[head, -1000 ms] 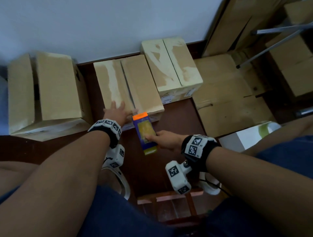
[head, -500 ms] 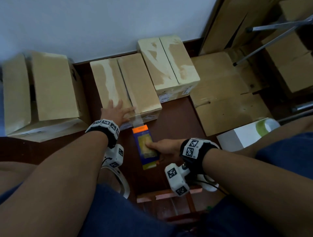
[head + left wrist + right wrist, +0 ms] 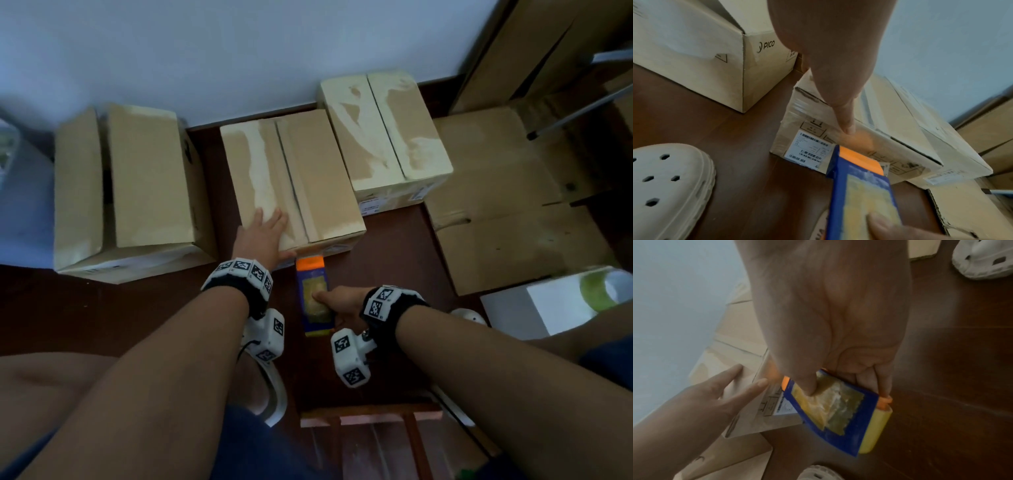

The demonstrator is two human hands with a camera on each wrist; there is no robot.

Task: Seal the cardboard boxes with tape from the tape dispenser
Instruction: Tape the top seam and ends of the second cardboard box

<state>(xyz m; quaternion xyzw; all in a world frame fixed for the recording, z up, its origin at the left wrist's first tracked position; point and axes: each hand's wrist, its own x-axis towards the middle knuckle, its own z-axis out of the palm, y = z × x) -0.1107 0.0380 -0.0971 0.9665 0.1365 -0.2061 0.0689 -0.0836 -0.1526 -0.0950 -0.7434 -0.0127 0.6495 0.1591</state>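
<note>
- Tape dispenser (image 3: 314,297) gripped in right hand (image 3: 342,303), thumb on top face, orange end touching near front face of middle box (image 3: 294,181).
- Box seam ran away from grip toward wall; dispenser's long axis in line with it, just below the near edge.
- Left hand (image 3: 262,236) laid flat, fingers straight, on near left flap, closer to seam than right.
- Flaps closed on all three boxes; contents hidden; left box (image 3: 137,178) gaping slightly.
</note>
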